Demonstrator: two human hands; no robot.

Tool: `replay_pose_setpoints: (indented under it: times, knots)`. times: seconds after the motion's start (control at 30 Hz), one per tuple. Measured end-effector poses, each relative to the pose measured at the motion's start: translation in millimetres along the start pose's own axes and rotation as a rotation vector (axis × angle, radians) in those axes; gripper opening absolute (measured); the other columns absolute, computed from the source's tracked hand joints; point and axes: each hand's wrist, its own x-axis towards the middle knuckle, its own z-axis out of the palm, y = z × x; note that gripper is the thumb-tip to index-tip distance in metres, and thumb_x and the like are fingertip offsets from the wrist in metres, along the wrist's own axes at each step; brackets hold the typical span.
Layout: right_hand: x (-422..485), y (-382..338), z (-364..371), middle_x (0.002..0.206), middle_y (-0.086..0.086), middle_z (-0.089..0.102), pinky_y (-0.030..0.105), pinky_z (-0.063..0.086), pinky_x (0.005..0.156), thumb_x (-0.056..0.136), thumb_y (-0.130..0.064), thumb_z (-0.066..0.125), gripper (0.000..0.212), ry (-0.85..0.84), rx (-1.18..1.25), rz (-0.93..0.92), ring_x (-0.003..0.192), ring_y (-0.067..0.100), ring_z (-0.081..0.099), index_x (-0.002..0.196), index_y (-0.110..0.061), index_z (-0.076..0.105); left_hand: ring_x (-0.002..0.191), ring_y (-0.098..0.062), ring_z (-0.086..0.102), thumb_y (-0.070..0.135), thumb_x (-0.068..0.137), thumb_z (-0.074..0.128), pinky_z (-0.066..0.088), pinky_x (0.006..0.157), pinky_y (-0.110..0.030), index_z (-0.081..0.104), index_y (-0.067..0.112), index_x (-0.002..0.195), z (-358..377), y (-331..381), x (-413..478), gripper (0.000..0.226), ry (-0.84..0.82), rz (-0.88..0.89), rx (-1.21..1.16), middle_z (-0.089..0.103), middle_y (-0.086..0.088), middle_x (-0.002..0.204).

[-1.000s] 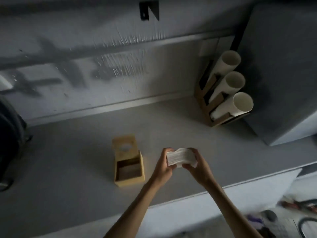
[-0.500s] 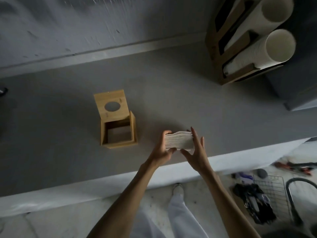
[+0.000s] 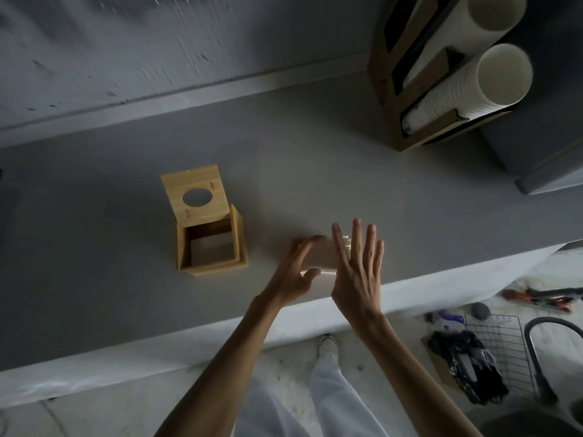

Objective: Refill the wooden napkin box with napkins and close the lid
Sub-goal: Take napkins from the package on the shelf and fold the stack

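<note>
The wooden napkin box (image 3: pixel 238 239) stands on the grey counter (image 3: pixel 315 171), left of my hands. Its inside looks bare. Its hinged lid (image 3: pixel 202 179), with a round hole, is tipped up and back. A stack of white napkins (image 3: pixel 321 257), blurred, rests near the counter's front edge, right of the box. My left hand (image 3: pixel 291 274) curls around the stack's left side, thumb in front and fingers behind. My right hand (image 3: pixel 356 272) is flat with fingers straight and spread, against the stack's right side, hiding that end.
A wooden cup holder (image 3: pixel 385 99) with stacks of white paper cups (image 3: pixel 501 77) stands at the back right beside a grey appliance (image 3: pixel 549 152). A wall runs behind the counter. Below the counter edge the floor holds a wire rack (image 3: pixel 501 339) and dark clutter.
The napkin stack has come down from in front of me to the counter. My right hand has flattened out with its fingers spread. The view has tilted down and closer.
</note>
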Motion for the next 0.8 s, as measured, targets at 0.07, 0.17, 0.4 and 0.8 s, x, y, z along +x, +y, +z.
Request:
replay_pose_setpoints:
  times: [0.07, 0.17, 0.4, 0.8]
  knots:
    - [-1.4, -1.8, 0.9, 0.163, 0.015, -0.007, 0.058, 0.002, 0.120, 0.058, 0.019, 0.043, 0.111, -0.004, 0.004, 0.002, 0.148, 0.040, -0.015, 0.155, -0.024, 0.009, 0.121, 0.020, 0.033, 0.054, 0.082, 0.042, 0.024, 0.100, 0.001, 0.036, 0.029, 0.142, -0.1, -0.3, -0.9, 0.065, 0.013, 0.024, 0.015, 0.039, 0.009, 0.135]
    - [-7.9, 0.4, 5.2, 0.162, 0.014, -0.012, 0.057, 0.004, 0.120, 0.060, 0.019, 0.047, 0.113, -0.022, 0.068, 0.005, 0.148, 0.039, -0.017, 0.155, -0.026, 0.006, 0.123, 0.001, 0.040, 0.048, 0.086, 0.049, 0.025, 0.103, -0.002, 0.038, 0.023, 0.142, 0.3, -3.3, -1.3, 0.062, 0.024, 0.038, 0.019, 0.034, 0.007, 0.132]
    - [-4.6, 25.5, 14.5, 0.161, -0.005, -0.010, 0.056, 0.010, 0.120, 0.081, 0.003, 0.065, 0.107, -0.145, 0.737, 0.112, 0.151, 0.015, -0.004, 0.151, -0.021, -0.012, 0.124, -0.007, 0.040, 0.008, 0.081, 0.071, 0.032, 0.105, -0.014, 0.042, 0.023, 0.138, 0.6, -5.0, -2.2, 0.066, 0.030, -0.009, 0.011, 0.034, -0.003, 0.136]
    - [5.7, 30.4, 25.5, 0.163, 0.008, 0.009, 0.046, -0.007, 0.120, 0.081, 0.002, 0.067, 0.099, -0.225, 0.719, 0.072, 0.150, 0.024, 0.005, 0.153, -0.012, 0.000, 0.128, -0.004, 0.036, 0.004, 0.078, 0.071, 0.023, 0.104, -0.001, 0.043, 0.020, 0.137, 2.2, -3.6, -2.5, 0.067, 0.047, -0.056, -0.081, 0.036, -0.001, 0.141]
